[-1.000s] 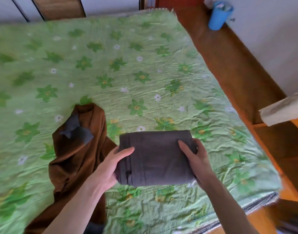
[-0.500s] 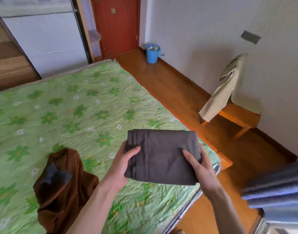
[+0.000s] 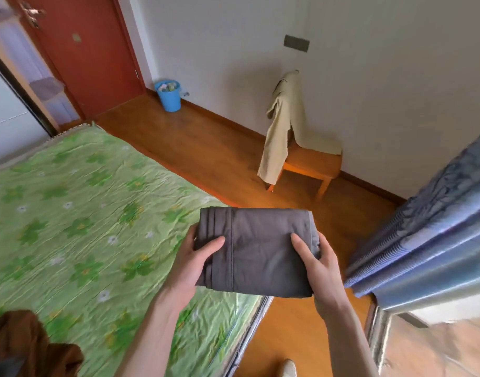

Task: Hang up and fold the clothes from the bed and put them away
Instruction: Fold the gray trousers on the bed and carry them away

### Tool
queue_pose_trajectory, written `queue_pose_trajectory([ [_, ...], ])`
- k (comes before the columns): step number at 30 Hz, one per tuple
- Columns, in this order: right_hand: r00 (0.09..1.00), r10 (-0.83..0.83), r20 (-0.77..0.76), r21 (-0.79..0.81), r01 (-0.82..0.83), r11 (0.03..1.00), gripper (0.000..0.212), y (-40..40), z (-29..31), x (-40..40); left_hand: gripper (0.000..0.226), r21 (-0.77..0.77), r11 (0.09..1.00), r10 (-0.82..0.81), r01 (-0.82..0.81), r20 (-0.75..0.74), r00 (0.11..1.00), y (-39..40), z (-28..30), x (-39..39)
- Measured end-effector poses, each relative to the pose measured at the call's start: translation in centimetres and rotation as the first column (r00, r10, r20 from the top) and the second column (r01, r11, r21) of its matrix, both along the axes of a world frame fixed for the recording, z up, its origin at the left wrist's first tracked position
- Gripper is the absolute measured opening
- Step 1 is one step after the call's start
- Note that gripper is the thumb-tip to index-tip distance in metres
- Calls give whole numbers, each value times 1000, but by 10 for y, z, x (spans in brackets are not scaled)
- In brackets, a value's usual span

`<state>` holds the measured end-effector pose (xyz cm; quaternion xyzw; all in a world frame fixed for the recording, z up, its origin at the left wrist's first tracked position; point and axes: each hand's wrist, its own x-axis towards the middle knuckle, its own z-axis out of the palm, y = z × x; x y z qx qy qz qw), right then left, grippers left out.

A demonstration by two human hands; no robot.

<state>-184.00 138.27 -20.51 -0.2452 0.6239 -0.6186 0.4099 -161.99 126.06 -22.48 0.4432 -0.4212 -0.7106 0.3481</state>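
Note:
A folded dark grey garment [image 3: 260, 246] is held in the air over the bed's corner and the floor. My left hand [image 3: 191, 263] grips its left edge, thumb on top. My right hand [image 3: 316, 263] grips its right edge the same way. A crumpled brown garment [image 3: 29, 346] lies on the green flowered bed [image 3: 78, 213] at the lower left. A beige garment [image 3: 283, 126] hangs over a wooden stool [image 3: 312, 164] by the wall.
A blue bucket [image 3: 168, 96] stands beside the red door [image 3: 84, 50]. Blue curtains [image 3: 434, 229] hang at the right. A sliding wardrobe [image 3: 10, 104] is at the far left. Wooden floor [image 3: 206, 148] runs between bed and wall.
The grey garment has been lifted off the bed in both hands and carried right. My view has swung up and right, bringing in the door, stool and curtains.

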Motion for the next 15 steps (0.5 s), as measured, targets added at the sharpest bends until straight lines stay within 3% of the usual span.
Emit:
queue_pose_trajectory([
  [6,1000,13,-14,-4,-13,1000,37,-16,20,-134,41,-18,1000,-9,8,-31,999,-22,19,-134],
  [15,1000,24,4,5,-24,1000,57,-69,46,-269,42,-81,997,0,-6,-77,997,-64,51,-264],
])
